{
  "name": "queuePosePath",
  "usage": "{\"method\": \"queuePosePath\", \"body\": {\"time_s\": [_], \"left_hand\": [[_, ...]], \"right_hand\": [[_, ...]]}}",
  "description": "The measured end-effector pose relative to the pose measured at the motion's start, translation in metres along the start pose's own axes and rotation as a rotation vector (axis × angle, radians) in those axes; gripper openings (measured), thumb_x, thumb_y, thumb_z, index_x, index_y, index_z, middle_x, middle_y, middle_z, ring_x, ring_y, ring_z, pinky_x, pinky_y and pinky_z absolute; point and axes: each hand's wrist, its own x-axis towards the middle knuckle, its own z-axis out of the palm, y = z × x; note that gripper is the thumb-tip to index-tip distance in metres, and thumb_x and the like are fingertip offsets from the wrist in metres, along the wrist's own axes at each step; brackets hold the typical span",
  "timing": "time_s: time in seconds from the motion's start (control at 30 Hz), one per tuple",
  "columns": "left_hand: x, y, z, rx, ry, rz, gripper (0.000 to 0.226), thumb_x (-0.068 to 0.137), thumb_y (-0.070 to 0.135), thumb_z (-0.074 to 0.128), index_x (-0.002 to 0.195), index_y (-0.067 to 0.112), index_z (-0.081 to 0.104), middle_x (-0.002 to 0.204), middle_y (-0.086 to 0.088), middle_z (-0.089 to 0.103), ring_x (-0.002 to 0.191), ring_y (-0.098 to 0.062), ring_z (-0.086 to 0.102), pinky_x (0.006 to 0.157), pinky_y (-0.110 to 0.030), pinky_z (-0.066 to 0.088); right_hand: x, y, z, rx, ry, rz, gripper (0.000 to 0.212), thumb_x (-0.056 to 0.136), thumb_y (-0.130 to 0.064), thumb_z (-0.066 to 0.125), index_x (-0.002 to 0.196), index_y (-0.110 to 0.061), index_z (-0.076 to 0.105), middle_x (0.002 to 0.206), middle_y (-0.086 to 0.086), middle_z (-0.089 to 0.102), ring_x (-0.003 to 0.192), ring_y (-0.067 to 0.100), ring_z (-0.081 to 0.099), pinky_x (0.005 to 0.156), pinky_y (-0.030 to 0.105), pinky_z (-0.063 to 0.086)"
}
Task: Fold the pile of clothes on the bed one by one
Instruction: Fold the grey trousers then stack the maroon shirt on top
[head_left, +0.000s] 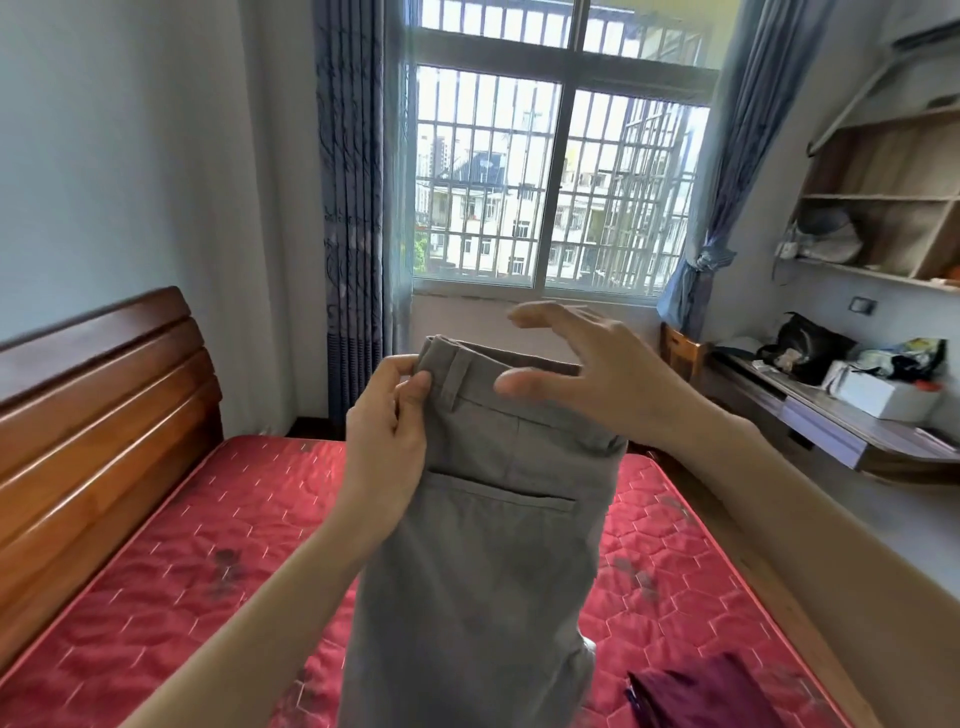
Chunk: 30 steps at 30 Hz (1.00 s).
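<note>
A pair of grey trousers (493, 545) hangs in front of me above the red quilted mattress (182, 571), its back pocket facing me. My left hand (387, 431) pinches the left corner of the waistband between thumb and fingers. At the right end of the waistband, my right hand (582, 374) is spread, fingers straight, with the thumb in front of the cloth. A dark purple garment (696, 696) lies on the mattress at the lower right.
A wooden headboard (93, 415) runs along the bed's left side. A barred window (550, 182) with blue curtains is straight ahead. To the right stand a cluttered desk (831, 415), a wooden chair (680, 348) and wall shelves (883, 208).
</note>
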Motion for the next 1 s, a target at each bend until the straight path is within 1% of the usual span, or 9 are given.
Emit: {"method": "queuePosePath", "body": {"time_s": [0.1,0.2,0.27,0.5,0.63,0.73,0.83,0.93,1.0], "left_hand": [[0.005,0.011,0.012,0.002,-0.025,0.057,0.015,0.099,0.011,0.047,0.101,0.006,0.061,0.079,-0.004,0.066,0.071,-0.021,0.060,0.066,-0.043,0.048],[0.015,0.014,0.007,-0.082,-0.080,0.046,0.010,0.098,0.018,0.053,0.102,0.019,0.062,0.079,-0.010,0.069,0.074,-0.032,0.064,0.066,-0.048,0.053],[0.020,0.008,-0.003,-0.210,-0.186,0.000,0.009,0.093,0.027,0.059,0.102,0.029,0.059,0.082,-0.005,0.072,0.074,-0.023,0.067,0.066,-0.040,0.057],[-0.002,-0.050,-0.018,-0.022,-0.292,-0.044,0.029,0.086,0.017,0.071,0.097,0.038,0.056,0.089,0.014,0.066,0.072,-0.007,0.063,0.063,-0.018,0.049],[-0.005,-0.066,-0.010,-0.006,-0.321,-0.122,0.014,0.084,0.028,0.069,0.095,0.027,0.061,0.090,0.005,0.068,0.077,-0.020,0.065,0.066,-0.036,0.056],[-0.010,-0.079,-0.004,0.033,-0.389,-0.187,0.037,0.083,0.040,0.066,0.090,0.004,0.066,0.088,-0.013,0.068,0.080,-0.028,0.065,0.070,-0.048,0.054],[-0.026,-0.103,0.000,0.083,-0.457,-0.258,0.015,0.090,0.026,0.067,0.088,0.012,0.072,0.086,-0.003,0.072,0.079,-0.018,0.068,0.071,-0.041,0.054],[-0.051,-0.121,-0.003,0.179,-0.446,-0.309,0.014,0.091,0.014,0.065,0.093,0.002,0.072,0.086,-0.013,0.073,0.082,-0.034,0.067,0.075,-0.047,0.052],[-0.072,-0.121,-0.012,0.183,-0.411,-0.354,0.015,0.090,0.011,0.066,0.089,-0.003,0.071,0.082,-0.017,0.071,0.073,-0.030,0.065,0.073,-0.050,0.051]], "right_hand": [[0.024,-0.008,0.010,-0.101,-0.189,-0.015,0.066,0.066,-0.065,0.072,0.120,-0.030,0.056,0.113,-0.008,0.068,0.100,0.008,0.060,0.088,0.032,0.047],[0.037,-0.005,0.013,-0.033,-0.136,-0.034,0.037,0.068,-0.051,0.078,0.090,-0.024,0.064,0.081,-0.006,0.067,0.082,0.016,0.061,0.080,0.043,0.048],[0.039,0.000,0.012,-0.041,-0.051,-0.028,0.036,0.067,-0.050,0.078,0.081,-0.021,0.061,0.073,-0.007,0.063,0.076,0.014,0.058,0.078,0.043,0.047],[0.066,0.014,-0.022,0.004,0.153,0.045,0.035,0.072,-0.045,0.078,0.081,-0.013,0.066,0.077,0.003,0.067,0.078,0.019,0.061,0.081,0.043,0.048],[0.086,0.013,-0.046,-0.042,0.225,0.035,0.040,0.072,-0.044,0.078,0.084,-0.007,0.066,0.081,0.010,0.067,0.083,0.025,0.061,0.082,0.046,0.048],[0.097,0.015,-0.061,-0.066,0.270,0.039,0.042,0.071,-0.045,0.078,0.082,-0.007,0.065,0.080,0.012,0.066,0.083,0.028,0.061,0.080,0.047,0.048],[0.101,0.021,-0.065,-0.091,0.327,0.090,0.043,0.072,-0.048,0.076,0.082,-0.008,0.062,0.080,0.009,0.063,0.085,0.029,0.059,0.078,0.046,0.047],[0.092,0.025,-0.050,-0.078,0.281,0.147,0.042,0.074,-0.044,0.077,0.088,-0.007,0.065,0.089,0.012,0.067,0.089,0.027,0.061,0.084,0.047,0.048],[0.083,0.025,-0.035,-0.062,0.225,0.158,0.039,0.074,-0.042,0.078,0.088,-0.008,0.067,0.088,0.011,0.068,0.089,0.026,0.062,0.083,0.045,0.049]]}}
